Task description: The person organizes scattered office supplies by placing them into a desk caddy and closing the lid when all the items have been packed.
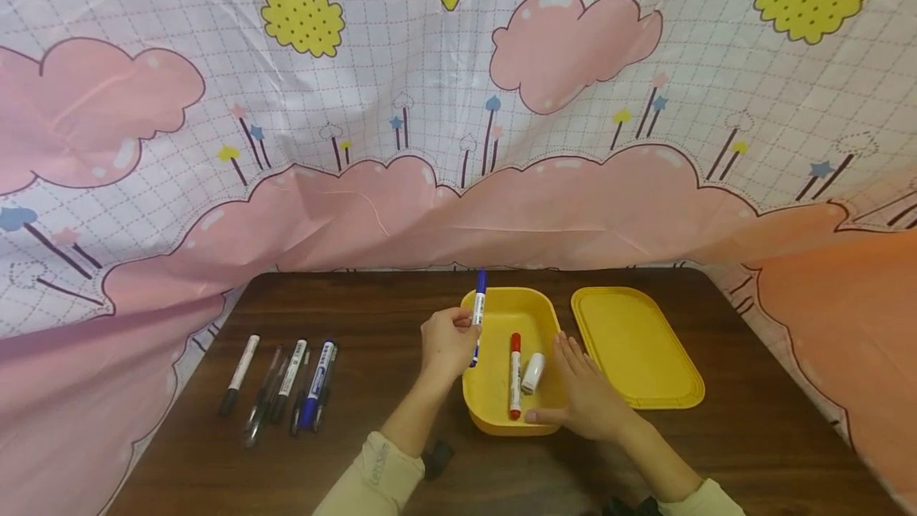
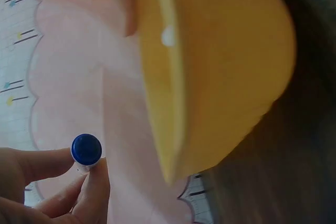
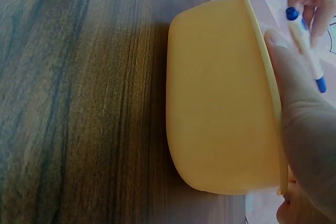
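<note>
Above the left rim of a yellow plastic box (image 1: 501, 425), my left hand (image 1: 449, 341) pinches a blue-capped marker (image 1: 479, 305) between thumb and fingers. The marker tilts a little, its blue cap pointing away from me; the left wrist view shows that blue end (image 2: 86, 149) nearly head-on. My right hand (image 1: 593, 398) rests on the box's near right corner, thumb along the near rim and straight fingers along the right side. Inside the box lie a red-capped marker (image 1: 515, 377) and a small white object (image 1: 533, 373).
A yellow lid (image 1: 637, 349) lies flat right of the box. On the table's left side are a white marker with a dark cap (image 1: 240, 371), a blue marker (image 1: 318, 383) and several other pens and markers. A patterned cloth (image 1: 458, 213) hangs behind the table.
</note>
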Demonstrator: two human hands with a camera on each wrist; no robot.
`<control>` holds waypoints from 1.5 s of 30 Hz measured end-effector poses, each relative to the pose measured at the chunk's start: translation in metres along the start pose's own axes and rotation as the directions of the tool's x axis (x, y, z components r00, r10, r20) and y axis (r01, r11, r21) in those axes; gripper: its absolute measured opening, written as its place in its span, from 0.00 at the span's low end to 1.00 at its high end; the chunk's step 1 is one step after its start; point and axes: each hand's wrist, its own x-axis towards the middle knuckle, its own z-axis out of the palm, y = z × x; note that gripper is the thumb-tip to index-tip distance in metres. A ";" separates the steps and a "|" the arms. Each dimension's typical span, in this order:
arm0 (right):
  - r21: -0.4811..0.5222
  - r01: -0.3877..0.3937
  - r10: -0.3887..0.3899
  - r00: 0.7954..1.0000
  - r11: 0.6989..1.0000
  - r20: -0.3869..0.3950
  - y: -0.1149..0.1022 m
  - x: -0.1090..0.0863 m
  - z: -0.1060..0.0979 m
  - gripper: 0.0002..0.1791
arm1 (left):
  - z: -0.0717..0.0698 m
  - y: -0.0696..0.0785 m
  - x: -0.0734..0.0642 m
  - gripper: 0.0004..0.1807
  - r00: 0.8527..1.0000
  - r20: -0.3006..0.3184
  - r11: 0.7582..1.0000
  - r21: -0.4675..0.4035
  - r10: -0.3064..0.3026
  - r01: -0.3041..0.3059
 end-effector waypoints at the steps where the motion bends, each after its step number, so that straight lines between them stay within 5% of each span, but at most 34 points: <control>1: -0.005 0.004 -0.004 1.000 1.000 -0.004 0.000 0.000 0.000 0.69 | 0.003 -0.002 0.000 0.12 1.000 0.006 1.000 0.002 -0.006 0.006; 13: -0.004 0.005 -0.005 1.000 1.000 -0.007 0.001 0.001 0.000 0.69 | 0.037 -0.019 -0.006 0.10 0.990 0.079 0.990 0.091 -0.115 0.108; 32: -0.008 0.008 -0.008 1.000 1.000 -0.006 0.001 0.001 0.001 0.69 | 0.059 -0.027 -0.011 0.05 0.983 0.134 0.991 0.077 -0.123 0.114; 45: -0.001 -0.001 0.001 1.000 1.000 0.006 -0.001 0.000 0.000 0.69 | 0.072 -0.034 -0.016 0.11 0.981 0.141 0.987 0.106 -0.133 0.118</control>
